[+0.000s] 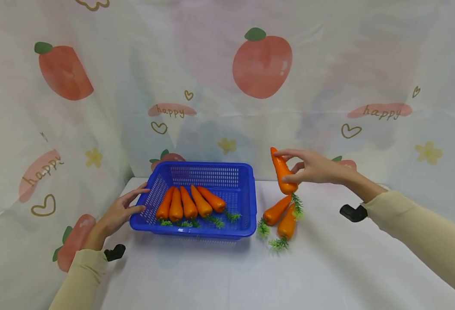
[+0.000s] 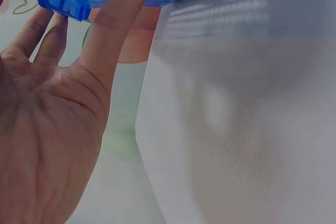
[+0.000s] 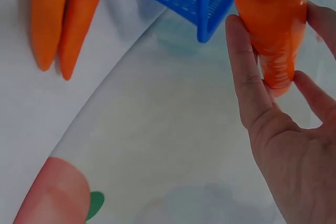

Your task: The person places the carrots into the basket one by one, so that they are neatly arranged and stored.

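My right hand (image 1: pixel 308 165) holds a toy carrot (image 1: pixel 283 172) between thumb and fingers, raised above the table with its tip up and green leaves hanging down. Close-up in the right wrist view, the fingers lie along both sides of this carrot (image 3: pixel 273 30). Below it two more carrots (image 1: pixel 286 223) lie on the table, right of a blue plastic basket (image 1: pixel 250 206). Several carrots (image 1: pixel 188 204) lie side by side inside the basket, leaves toward the front. At the basket's left side, my left hand (image 1: pixel 120 211) touches the rim and wall with extended fingers and thumb (image 2: pixel 113 30).
A white cloth covers the table (image 1: pixel 227 275). Behind and to the left hangs a pale curtain (image 1: pixel 212 56) printed with fruit, hearts and flowers. The basket stands near the table's back edge, close to the curtain.
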{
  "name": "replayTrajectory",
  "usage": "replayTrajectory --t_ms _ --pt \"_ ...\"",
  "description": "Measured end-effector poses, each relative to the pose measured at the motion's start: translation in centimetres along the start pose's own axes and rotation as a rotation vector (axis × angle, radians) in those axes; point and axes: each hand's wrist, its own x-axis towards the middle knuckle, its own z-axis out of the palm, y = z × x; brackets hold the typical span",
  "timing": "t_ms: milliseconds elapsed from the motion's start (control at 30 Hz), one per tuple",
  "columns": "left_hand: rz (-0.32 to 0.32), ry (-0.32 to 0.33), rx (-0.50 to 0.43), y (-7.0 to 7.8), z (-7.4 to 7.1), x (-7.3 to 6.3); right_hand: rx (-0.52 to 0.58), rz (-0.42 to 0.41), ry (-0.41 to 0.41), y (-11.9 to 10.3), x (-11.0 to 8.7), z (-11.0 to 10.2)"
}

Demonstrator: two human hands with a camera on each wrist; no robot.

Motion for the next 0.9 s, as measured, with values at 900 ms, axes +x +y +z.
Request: replayTrajectory --t_ms 900 --pt "-0.012 0.003 -0.011 0.0 -0.1 0.0 0.126 -0.141 -0.231 -8.9 16.4 9.9"
